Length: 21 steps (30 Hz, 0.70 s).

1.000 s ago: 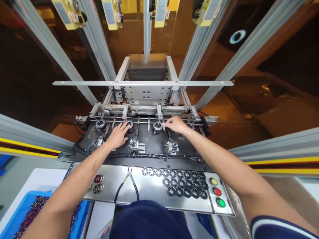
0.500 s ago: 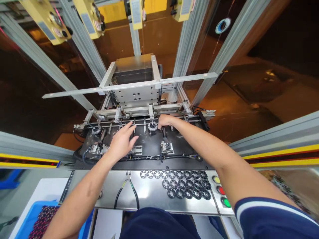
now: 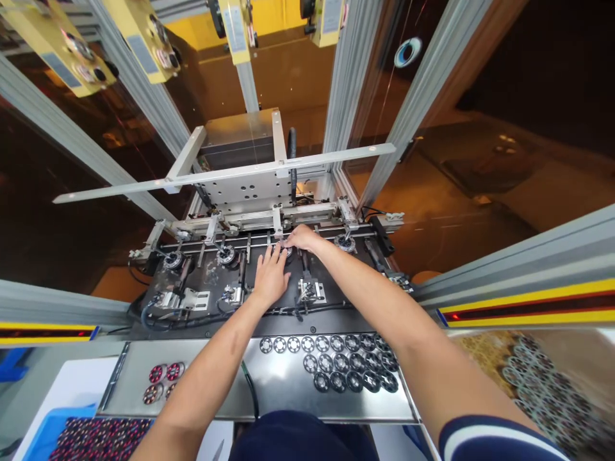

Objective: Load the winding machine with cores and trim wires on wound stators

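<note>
My left hand [image 3: 271, 276] reaches over the black machine bed with its fingers stretched out. Its fingertips are at the near edge of a round slotted motor core [image 3: 287, 252] on the third station from the left. My right hand [image 3: 302, 238] comes in from the right, its fingers curled together in a pinch at that core. What sits between those fingertips is hidden. Similar ring-shaped cores stand on the other stations: one at far left [image 3: 173, 260], one left of my hands [image 3: 225, 255] and one to the right [image 3: 344, 243].
Rows of black slotted cores [image 3: 338, 362] lie on the metal ledge [image 3: 283, 406]. Several red-and-copper wound cores [image 3: 156, 374] are at its left, above a blue bin [image 3: 41, 442]. Pliers [image 3: 250, 387] are partly behind my left arm. A metal bar [image 3: 225, 171] spans above the stations.
My left hand has moved right, from the second station to the third core. My right hand has shifted inward over that core. The view has turned slightly, uncovering the wound cores on the ledge.
</note>
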Each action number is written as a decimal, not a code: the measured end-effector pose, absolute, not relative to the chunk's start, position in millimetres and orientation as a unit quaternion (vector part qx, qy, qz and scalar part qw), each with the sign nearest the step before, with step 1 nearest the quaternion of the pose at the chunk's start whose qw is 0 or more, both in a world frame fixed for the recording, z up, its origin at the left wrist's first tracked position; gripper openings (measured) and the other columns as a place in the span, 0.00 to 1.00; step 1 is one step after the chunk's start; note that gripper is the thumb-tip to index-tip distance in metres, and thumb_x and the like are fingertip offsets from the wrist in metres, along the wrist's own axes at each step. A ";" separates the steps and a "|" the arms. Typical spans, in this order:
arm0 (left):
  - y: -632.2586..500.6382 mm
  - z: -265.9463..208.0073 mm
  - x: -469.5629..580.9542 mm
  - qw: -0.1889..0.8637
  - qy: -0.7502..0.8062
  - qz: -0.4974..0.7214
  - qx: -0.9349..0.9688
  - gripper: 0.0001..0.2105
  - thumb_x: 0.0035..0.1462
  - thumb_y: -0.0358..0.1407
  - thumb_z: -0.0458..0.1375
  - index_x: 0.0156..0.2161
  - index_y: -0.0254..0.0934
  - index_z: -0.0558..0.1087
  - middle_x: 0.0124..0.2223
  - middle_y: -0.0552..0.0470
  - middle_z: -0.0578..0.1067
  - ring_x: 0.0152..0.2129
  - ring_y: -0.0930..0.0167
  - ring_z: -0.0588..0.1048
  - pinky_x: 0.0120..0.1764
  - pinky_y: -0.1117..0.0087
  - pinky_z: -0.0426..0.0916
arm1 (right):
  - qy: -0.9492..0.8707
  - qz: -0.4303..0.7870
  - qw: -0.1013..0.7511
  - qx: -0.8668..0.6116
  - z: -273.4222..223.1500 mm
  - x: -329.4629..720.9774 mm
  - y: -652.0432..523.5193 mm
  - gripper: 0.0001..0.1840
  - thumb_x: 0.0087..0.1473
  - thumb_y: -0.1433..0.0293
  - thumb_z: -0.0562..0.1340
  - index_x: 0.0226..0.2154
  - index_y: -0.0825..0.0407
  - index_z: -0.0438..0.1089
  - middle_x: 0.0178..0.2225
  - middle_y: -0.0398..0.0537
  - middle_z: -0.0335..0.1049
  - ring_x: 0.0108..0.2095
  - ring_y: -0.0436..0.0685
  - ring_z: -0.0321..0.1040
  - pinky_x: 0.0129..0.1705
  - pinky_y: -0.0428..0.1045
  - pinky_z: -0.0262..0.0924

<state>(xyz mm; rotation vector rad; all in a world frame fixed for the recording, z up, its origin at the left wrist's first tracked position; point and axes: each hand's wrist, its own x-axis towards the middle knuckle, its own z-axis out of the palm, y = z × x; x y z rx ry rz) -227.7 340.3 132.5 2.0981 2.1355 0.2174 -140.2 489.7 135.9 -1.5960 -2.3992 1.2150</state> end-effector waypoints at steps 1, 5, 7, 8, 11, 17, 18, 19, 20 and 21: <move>341.4 131.9 -228.4 0.073 0.708 0.067 0.699 0.31 0.56 0.31 0.59 0.65 0.35 0.59 0.70 0.37 0.56 0.68 0.51 0.52 0.62 0.43 0.57 | -0.766 0.395 0.005 -0.507 134.6 -139.1 487.3 0.17 0.62 0.62 0.62 0.49 0.55 0.69 0.49 0.50 0.70 0.45 0.59 0.71 0.45 0.57 0.70; 343.4 133.5 -229.1 0.073 0.703 0.053 0.706 0.32 0.54 0.31 0.61 0.64 0.34 0.60 0.70 0.36 0.56 0.68 0.51 0.52 0.63 0.43 0.55 | -0.767 0.399 0.008 -0.503 137.9 -139.7 479.9 0.17 0.62 0.62 0.62 0.49 0.55 0.69 0.48 0.49 0.71 0.44 0.59 0.72 0.44 0.56 0.71; 341.8 137.5 -229.8 0.069 0.700 0.053 0.709 0.32 0.53 0.30 0.62 0.63 0.32 0.62 0.69 0.35 0.58 0.67 0.50 0.54 0.63 0.43 0.56 | -0.772 0.389 0.014 -0.502 146.4 -138.8 474.2 0.17 0.62 0.62 0.62 0.48 0.55 0.69 0.48 0.49 0.71 0.44 0.59 0.72 0.44 0.56 0.71; 340.3 140.4 -230.7 0.066 0.697 0.055 0.711 0.31 0.53 0.30 0.62 0.63 0.32 0.62 0.68 0.35 0.59 0.66 0.50 0.55 0.62 0.43 0.57 | -0.776 0.381 0.019 -0.502 152.2 -135.6 470.5 0.17 0.62 0.62 0.62 0.48 0.56 0.70 0.47 0.49 0.71 0.43 0.58 0.72 0.43 0.56 0.71; 336.6 152.3 -234.7 0.062 0.684 0.073 0.723 0.28 0.54 0.31 0.61 0.61 0.31 0.65 0.66 0.34 0.64 0.65 0.52 0.59 0.61 0.47 0.61 | -0.791 0.350 0.036 -0.500 172.6 -105.9 458.9 0.14 0.61 0.61 0.63 0.42 0.56 0.72 0.41 0.47 0.74 0.40 0.56 0.73 0.43 0.55 0.70; 371.3 176.5 -214.7 0.083 0.599 0.109 0.789 0.17 0.63 0.36 0.54 0.56 0.35 0.72 0.59 0.43 0.74 0.62 0.60 0.65 0.64 0.54 0.60 | -0.771 0.237 0.071 -0.587 203.2 5.8 463.0 0.10 0.56 0.64 0.66 0.29 0.55 0.74 0.33 0.50 0.76 0.40 0.58 0.73 0.46 0.52 0.65; 382.8 178.0 -205.4 0.089 0.578 0.107 0.804 0.18 0.62 0.35 0.54 0.56 0.35 0.71 0.60 0.44 0.73 0.63 0.61 0.64 0.64 0.55 0.59 | -0.762 0.222 0.072 -0.604 203.3 16.9 467.7 0.10 0.57 0.65 0.66 0.32 0.55 0.74 0.36 0.52 0.76 0.41 0.59 0.73 0.47 0.53 0.65; 394.2 178.3 -195.5 0.095 0.558 0.101 0.818 0.19 0.61 0.34 0.56 0.57 0.36 0.71 0.62 0.45 0.71 0.64 0.61 0.62 0.65 0.56 0.58 | -0.757 0.214 0.068 -0.613 201.5 23.6 472.6 0.10 0.58 0.65 0.65 0.35 0.56 0.74 0.39 0.52 0.76 0.43 0.59 0.72 0.48 0.55 0.65; 404.9 177.4 -185.7 0.100 0.541 0.091 0.830 0.21 0.59 0.33 0.58 0.57 0.36 0.70 0.63 0.45 0.69 0.65 0.61 0.61 0.65 0.57 0.58 | -0.756 0.216 0.061 -0.615 198.3 26.3 477.4 0.11 0.59 0.65 0.64 0.39 0.57 0.73 0.41 0.52 0.75 0.44 0.58 0.72 0.48 0.56 0.66; 414.2 175.4 -176.8 0.105 0.526 0.080 0.840 0.23 0.56 0.32 0.60 0.58 0.37 0.70 0.64 0.45 0.68 0.65 0.60 0.60 0.65 0.56 0.57 | -0.757 0.223 0.052 -0.613 193.8 25.8 481.7 0.12 0.60 0.64 0.64 0.42 0.56 0.72 0.43 0.51 0.74 0.44 0.58 0.72 0.48 0.57 0.67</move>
